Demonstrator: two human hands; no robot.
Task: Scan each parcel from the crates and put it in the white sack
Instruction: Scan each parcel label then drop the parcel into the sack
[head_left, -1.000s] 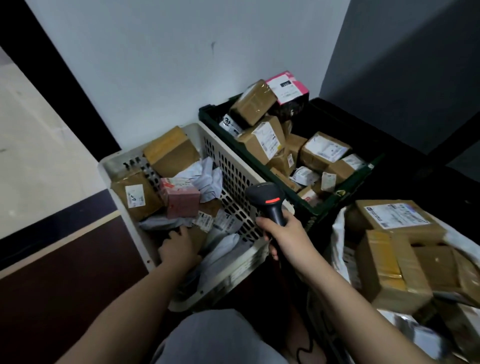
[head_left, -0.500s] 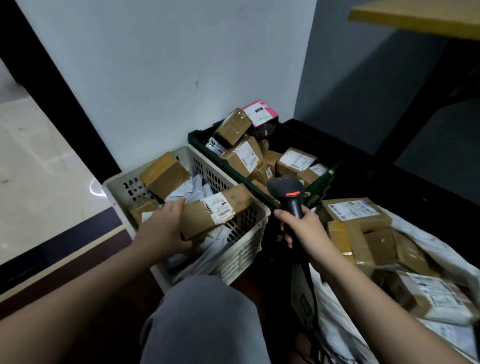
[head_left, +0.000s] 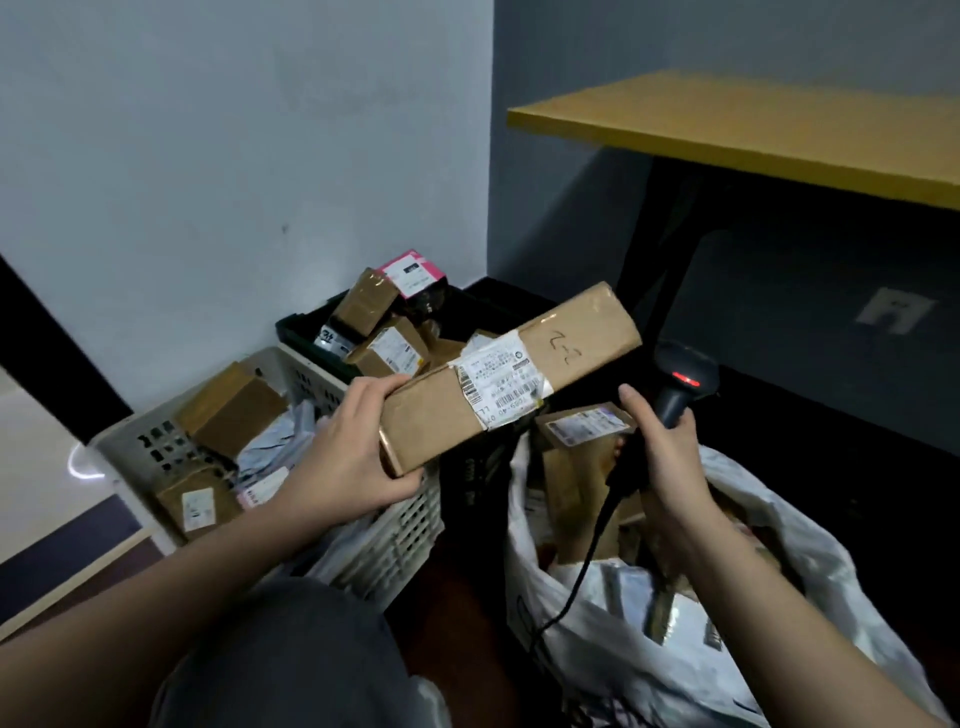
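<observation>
My left hand (head_left: 347, 457) grips the near end of a long brown cardboard parcel (head_left: 582, 338) with a white shipping label, held up in the air above the crates. My right hand (head_left: 662, 452) holds a black barcode scanner (head_left: 683, 382) by its handle, just right of the parcel, its red light lit. The white crate (head_left: 405, 525) at the left holds several boxes and grey mailers. Behind it the dark green crate (head_left: 296, 327) is piled with taped boxes. The white sack (head_left: 753, 613) lies open at the lower right with several parcels inside.
A yellow tabletop (head_left: 779, 130) on a dark frame juts out at the upper right above the sack. A pale wall stands behind the crates. My grey-clad knee (head_left: 280, 660) fills the bottom centre. The scanner's black cable (head_left: 582, 582) hangs down over the sack's edge.
My left hand has lifted the long brown parcel out of the white crate and raised it up to the right. The scanner hand has risen beside it. The view has tilted upward.
</observation>
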